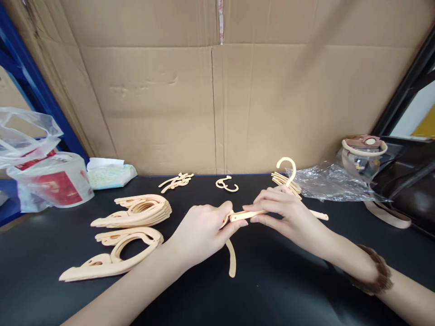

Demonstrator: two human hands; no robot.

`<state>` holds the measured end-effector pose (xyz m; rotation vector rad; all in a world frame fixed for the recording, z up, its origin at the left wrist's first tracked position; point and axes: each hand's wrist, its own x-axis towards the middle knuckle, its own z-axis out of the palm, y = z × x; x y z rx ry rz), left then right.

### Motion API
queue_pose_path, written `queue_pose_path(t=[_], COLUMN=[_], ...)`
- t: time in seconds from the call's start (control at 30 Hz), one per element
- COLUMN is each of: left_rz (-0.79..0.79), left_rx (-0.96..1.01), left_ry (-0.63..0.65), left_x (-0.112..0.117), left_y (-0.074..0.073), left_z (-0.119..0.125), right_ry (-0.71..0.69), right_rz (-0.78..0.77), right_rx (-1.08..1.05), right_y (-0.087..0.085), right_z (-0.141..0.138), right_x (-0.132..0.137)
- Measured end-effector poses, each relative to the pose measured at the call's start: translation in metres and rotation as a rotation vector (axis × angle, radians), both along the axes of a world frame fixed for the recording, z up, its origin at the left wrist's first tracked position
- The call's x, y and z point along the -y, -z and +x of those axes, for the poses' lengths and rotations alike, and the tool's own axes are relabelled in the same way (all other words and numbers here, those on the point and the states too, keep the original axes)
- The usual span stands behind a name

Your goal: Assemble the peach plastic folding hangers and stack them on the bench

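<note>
My right hand (280, 210) is closed around a cream plastic clothes hanger (249, 215). Its hook (291, 170) rises above the fingers, and one bar end sticks out to the right of the hand. Beside it, my left hand (207, 231) pinches a curved hanger arm (231, 260) at the left end of that bar. The arm's lower end points down toward the table, while its upper part is mostly hidden by the fingers. Both hands meet where the pieces touch or nearly touch; the joint itself is partly covered.
Two stacks of folded hangers (136, 260) lie at left on the black table (278, 290). Farther back are small hanger parts (176, 181), loose hooks (227, 184) and a pile of strips (277, 179). Clear plastic wrap (322, 183), a tissue pack (110, 174) and a bagged tub (68, 179) stand around.
</note>
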<state>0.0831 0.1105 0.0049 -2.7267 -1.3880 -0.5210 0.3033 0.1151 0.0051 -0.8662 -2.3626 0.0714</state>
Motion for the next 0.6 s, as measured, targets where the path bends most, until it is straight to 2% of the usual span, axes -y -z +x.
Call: queue_pose_path(t=[0.27, 0.6], left_rz=[-0.004, 0.025], left_rx=[0.016, -0.141], left_ry=[-0.007, 0.019], left_x=[-0.0007, 0.0013], left_y=[0.0013, 0.0019], left_z=[-0.0006, -0.0014], right_ry=[-0.021, -0.056], right_rz=[0.003, -0.090], right_rx=[-0.009, -0.069], right_y=[0.0010, 0.0014], right_z=[-0.0004, -0.0017], right_x=[-0.0007, 0.0010])
